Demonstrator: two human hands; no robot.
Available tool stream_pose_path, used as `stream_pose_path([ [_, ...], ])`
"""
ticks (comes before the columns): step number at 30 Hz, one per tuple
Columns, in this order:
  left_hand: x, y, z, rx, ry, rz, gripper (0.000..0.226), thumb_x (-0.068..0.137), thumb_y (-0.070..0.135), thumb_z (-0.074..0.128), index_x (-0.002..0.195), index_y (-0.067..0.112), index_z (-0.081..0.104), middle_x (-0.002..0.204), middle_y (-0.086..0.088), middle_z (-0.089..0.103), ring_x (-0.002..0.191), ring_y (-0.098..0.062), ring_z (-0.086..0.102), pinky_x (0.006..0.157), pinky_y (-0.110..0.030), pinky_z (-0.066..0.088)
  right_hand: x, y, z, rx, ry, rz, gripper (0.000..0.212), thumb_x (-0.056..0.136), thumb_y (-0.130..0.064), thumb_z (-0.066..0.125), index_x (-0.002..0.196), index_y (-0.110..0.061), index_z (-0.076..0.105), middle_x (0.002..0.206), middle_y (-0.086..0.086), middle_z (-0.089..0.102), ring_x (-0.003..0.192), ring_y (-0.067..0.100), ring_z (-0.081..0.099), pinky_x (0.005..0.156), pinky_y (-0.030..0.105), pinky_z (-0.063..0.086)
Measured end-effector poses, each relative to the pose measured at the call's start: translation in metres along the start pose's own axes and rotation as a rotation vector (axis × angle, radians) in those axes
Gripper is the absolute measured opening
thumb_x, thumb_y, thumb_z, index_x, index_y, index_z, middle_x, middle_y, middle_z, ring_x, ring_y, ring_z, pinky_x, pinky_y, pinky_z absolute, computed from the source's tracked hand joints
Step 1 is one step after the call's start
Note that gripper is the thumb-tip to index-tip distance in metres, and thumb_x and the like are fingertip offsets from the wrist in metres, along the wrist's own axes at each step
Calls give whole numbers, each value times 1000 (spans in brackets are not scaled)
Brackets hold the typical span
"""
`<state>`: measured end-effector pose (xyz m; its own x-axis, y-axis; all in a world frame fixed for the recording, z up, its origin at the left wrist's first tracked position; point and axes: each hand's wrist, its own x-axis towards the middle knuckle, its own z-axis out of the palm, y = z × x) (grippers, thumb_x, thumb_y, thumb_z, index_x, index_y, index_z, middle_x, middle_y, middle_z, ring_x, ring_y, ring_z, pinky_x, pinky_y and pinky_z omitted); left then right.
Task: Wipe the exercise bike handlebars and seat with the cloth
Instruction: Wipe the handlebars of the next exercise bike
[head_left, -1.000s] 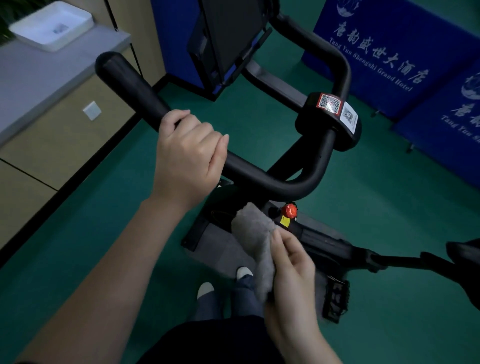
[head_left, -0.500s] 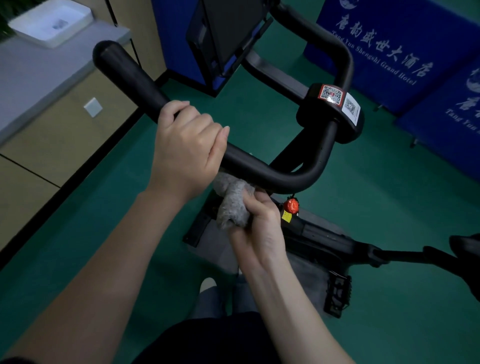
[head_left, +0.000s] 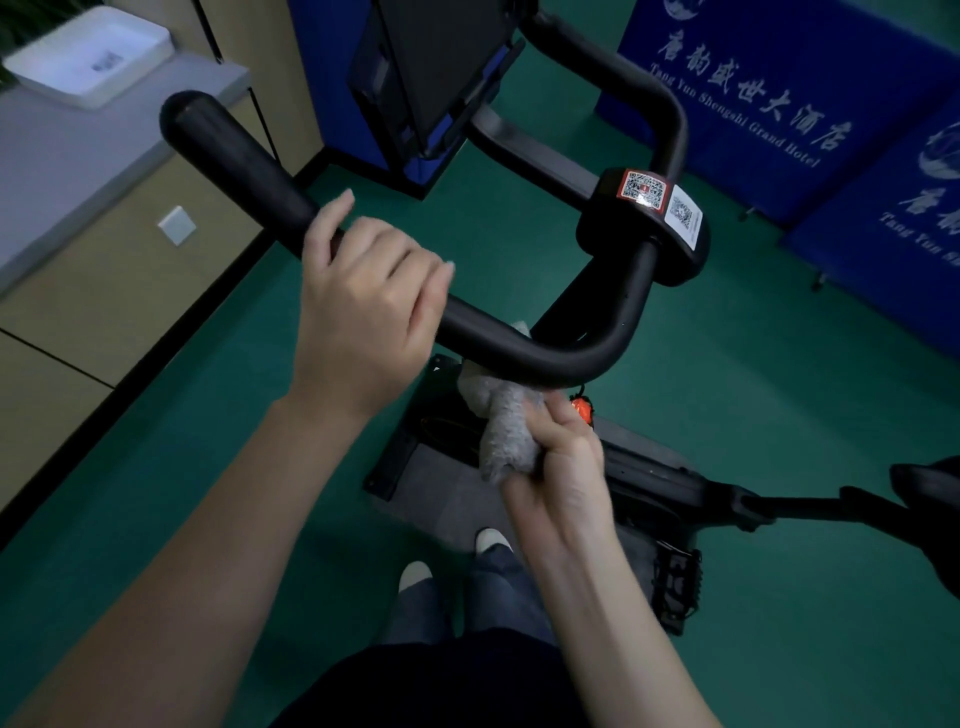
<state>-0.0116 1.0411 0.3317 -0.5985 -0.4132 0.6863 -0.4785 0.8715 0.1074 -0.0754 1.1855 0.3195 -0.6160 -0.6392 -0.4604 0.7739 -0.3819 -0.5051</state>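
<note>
Green floor (head_left: 779, 415) spreads under the bike, with blue banners (head_left: 753, 104) behind it and a grey worktop (head_left: 78, 156) off to my left, a white tray (head_left: 93, 57) at its far edge.

My left grip (head_left: 369, 306) is curled over the top of the black handlebar (head_left: 519, 353), on its straight left stretch, and steadies it. My right grip (head_left: 561, 467) is clamped on the grey cloth (head_left: 501, 426), which is bunched in my fist. The cloth's upper end presses on the underside of the bar's near bend, just beside the red knob (head_left: 581, 408). The seat (head_left: 930, 499) is only a dark shape far to my right, well apart from both grips.

To wipe well, I judge I should wrap the cloth round the tube rather than dab from below. I would then draw it firmly along the curve toward the clamp with the QR labels (head_left: 644, 189) (my left grip must shift off its patch too).

The bar is a round, matte tube and looks slightly grippy, so fabric may drag. The cloth is fuzzy, soft and crumples easily.
</note>
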Motion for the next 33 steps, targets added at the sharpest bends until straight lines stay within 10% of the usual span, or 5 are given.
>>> stream_pose_path([
  [21,-9,47,16,-44,20,70,40,100,21,41,69,10,63,68,-3,63,69,-25,57,83,-37,36,1,-32,-19,-66,128,20,35,91,13,36,117,5,58,115,23,66,108,31,64,95,36,50],
  [28,-10,51,18,-29,34,30,39,99,18,43,66,8,62,66,-4,63,67,-26,56,82,-36,35,2,-31,-26,-553,351,-679,34,93,4,52,117,-17,61,115,7,67,109,13,64,96,25,50],
  [33,-9,52,17,-26,-4,14,39,99,19,41,66,9,61,67,-2,62,69,-25,55,82,-37,35,13,-21,-40,-1103,221,-1159,35,90,11,50,124,6,56,109,4,57,101,20,57,95,18,41],
])
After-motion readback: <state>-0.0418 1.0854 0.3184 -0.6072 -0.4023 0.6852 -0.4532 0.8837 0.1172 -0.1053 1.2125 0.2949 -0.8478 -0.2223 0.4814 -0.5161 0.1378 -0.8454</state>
